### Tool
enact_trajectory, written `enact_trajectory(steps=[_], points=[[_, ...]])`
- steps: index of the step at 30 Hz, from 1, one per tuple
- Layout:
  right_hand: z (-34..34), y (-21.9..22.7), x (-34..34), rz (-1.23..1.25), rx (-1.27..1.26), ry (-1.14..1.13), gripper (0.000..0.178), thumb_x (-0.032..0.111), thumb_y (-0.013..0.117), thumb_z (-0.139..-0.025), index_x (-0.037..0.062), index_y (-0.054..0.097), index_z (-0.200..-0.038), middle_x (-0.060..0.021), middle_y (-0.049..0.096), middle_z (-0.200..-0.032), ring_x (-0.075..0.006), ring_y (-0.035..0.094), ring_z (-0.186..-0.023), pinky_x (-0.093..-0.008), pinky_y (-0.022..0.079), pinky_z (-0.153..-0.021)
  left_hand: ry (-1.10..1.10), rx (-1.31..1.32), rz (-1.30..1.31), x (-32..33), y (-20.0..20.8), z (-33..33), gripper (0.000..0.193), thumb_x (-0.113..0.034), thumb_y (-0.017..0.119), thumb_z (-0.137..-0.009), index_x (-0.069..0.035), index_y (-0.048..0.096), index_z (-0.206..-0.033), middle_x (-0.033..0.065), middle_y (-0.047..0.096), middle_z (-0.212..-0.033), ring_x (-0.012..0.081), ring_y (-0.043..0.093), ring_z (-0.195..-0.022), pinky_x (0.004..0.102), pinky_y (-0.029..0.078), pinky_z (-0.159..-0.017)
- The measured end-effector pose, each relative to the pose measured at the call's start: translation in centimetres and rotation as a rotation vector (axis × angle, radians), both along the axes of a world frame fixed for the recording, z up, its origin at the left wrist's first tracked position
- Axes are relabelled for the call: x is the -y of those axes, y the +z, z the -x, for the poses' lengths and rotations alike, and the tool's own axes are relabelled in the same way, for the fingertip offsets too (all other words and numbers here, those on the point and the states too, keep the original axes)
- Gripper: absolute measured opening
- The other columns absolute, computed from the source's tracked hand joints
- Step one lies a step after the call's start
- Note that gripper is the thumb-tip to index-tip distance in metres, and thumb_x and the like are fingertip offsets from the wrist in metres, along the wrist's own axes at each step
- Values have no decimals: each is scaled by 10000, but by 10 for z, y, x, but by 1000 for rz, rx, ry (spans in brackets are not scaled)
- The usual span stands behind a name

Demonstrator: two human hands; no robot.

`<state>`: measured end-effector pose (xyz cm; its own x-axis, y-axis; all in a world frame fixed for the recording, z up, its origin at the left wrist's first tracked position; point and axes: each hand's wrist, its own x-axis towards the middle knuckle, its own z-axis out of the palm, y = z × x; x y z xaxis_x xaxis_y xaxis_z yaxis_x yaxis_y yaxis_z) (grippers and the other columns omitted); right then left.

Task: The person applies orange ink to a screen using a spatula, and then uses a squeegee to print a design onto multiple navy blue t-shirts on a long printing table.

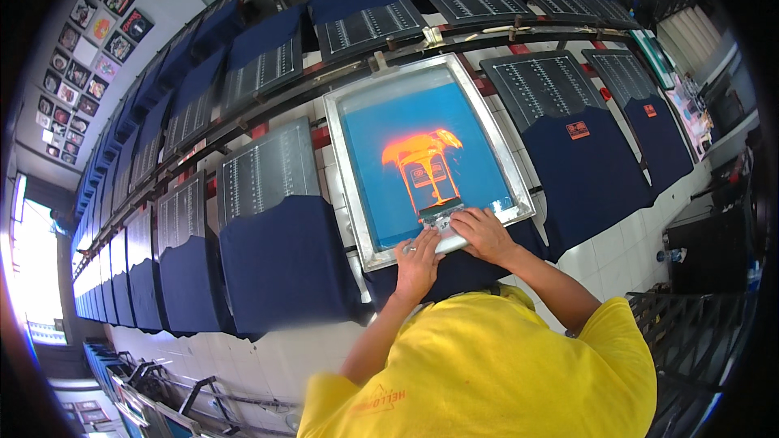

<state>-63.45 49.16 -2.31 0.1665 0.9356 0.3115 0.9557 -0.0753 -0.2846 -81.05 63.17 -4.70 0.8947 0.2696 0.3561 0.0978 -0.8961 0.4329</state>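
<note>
My left hand [418, 264] and my right hand [483, 234] both grip a squeegee [441, 221], its blade down on the mesh near the close edge of a screen printing frame [343, 182]. The frame has a silver metal rim and blue mesh. Bright orange ink [418, 146] lies in a thick smear across the mesh's middle, with streaks running down to the squeegee. A small rectangular design shows through the orange area. Beneath the frame, a navy shirt [479, 272] sticks out at the near side; the rest of it is hidden.
Long rows of black printing boards with navy shirts run left and behind. To the right, a navy shirt [584, 170] bears a small orange print [577, 130], and another printed shirt [649, 146] lies beyond. A metal rail [268, 101] passes behind the frame.
</note>
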Motion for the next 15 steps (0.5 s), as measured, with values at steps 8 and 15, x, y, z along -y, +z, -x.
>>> enact_trajectory(steps=[8,15], points=[[8,2,15,5,-61,-11,592,448,694,-880,13,596,-1269,-118,563,-1381,-286,489,-1296,-429,407,-1010,-71,-2,52,-6,-6,5,422,-164,699,-888,-63,580,-1280,86,599,-1376,233,518,-1352,482,314,-1099],[-17,-4,25,-199,-175,-393,373,295,646,-942,11,646,-1184,-156,617,-1277,-335,558,-1200,-453,434,-1003,310,121,310,-65,2,18,513,-132,662,-914,36,500,-1371,237,508,-1421,417,418,-1385,501,307,-1162]])
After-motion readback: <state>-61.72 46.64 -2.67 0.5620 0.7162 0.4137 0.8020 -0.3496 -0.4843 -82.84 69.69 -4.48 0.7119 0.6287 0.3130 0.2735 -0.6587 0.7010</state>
